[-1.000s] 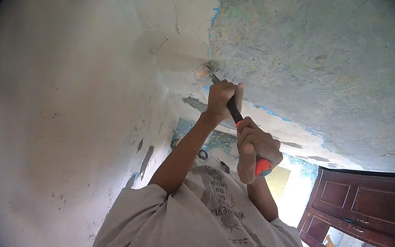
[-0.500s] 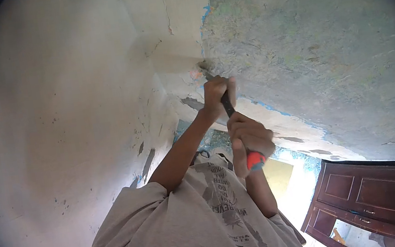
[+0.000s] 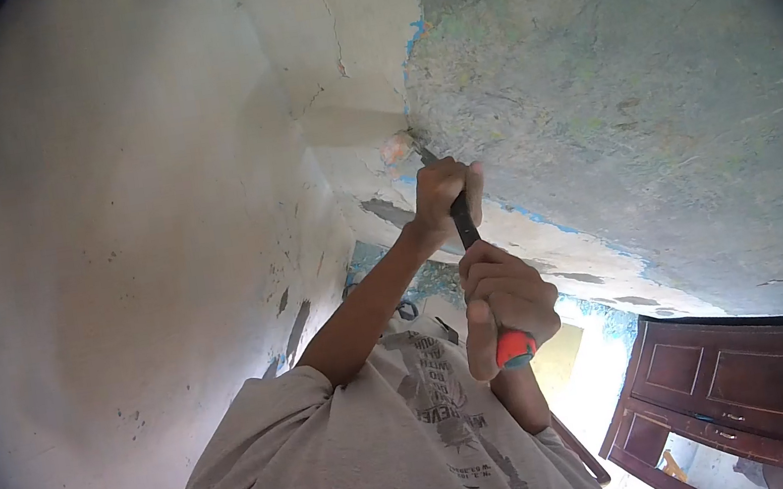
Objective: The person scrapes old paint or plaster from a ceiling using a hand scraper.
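A long tool (image 3: 465,221) with a dark shaft slants up to the wall, its narrow tip near a small reddish patch (image 3: 396,149) where the pale coating meets rough grey-green plaster (image 3: 592,106). My left hand (image 3: 445,199) is closed around the upper part of the shaft, close to the tip. Lower down, my right hand (image 3: 512,306) wraps round the handle, whose red and teal end shows below the fingers. The exact contact of the tip with the wall is too small to make out.
A pale wall (image 3: 152,178) with chipped spots fills the left side. Jagged blue paint edges (image 3: 412,36) border the bare plaster. At the lower right stands a dark red-brown wooden cabinet (image 3: 760,373), near a bright opening (image 3: 594,366). My grey shirt (image 3: 342,462) fills the bottom.
Both hands and the tool have moved slightly down and to the right, my right hand the most. The reddish patch shows a little larger. The view has shifted slightly.
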`<action>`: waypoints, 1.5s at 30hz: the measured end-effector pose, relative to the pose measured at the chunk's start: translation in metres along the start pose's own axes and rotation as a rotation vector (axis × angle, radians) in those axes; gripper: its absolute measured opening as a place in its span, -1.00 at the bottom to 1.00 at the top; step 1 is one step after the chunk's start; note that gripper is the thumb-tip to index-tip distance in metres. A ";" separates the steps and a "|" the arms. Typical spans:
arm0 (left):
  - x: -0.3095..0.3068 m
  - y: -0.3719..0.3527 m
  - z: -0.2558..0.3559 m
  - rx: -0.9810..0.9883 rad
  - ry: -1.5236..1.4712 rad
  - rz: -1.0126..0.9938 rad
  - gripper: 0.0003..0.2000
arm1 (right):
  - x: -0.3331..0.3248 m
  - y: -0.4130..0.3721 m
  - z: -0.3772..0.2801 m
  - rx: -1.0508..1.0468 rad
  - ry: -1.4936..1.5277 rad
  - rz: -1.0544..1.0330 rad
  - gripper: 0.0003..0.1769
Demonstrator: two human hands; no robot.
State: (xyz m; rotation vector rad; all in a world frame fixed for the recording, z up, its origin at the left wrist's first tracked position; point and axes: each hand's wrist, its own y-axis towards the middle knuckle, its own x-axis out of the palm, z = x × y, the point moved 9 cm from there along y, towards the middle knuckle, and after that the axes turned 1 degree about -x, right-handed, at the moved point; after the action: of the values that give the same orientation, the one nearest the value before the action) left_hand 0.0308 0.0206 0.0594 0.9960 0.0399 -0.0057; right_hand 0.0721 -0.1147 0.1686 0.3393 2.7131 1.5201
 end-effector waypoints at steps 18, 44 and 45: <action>-0.006 0.008 0.007 -0.018 0.030 -0.028 -0.57 | 0.003 0.002 -0.008 0.007 0.023 -0.002 -0.67; -0.005 -0.002 -0.002 -0.067 0.054 -0.032 -0.58 | -0.001 -0.006 0.003 0.003 0.037 0.028 -0.61; -0.006 0.007 0.004 -0.044 0.053 -0.022 -0.58 | -0.001 -0.001 0.001 -0.012 0.044 0.034 -0.62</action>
State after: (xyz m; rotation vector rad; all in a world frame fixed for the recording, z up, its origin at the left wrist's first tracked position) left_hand 0.0253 0.0210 0.0671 0.9513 0.0993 0.0018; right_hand 0.0726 -0.1148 0.1671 0.3573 2.7439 1.5705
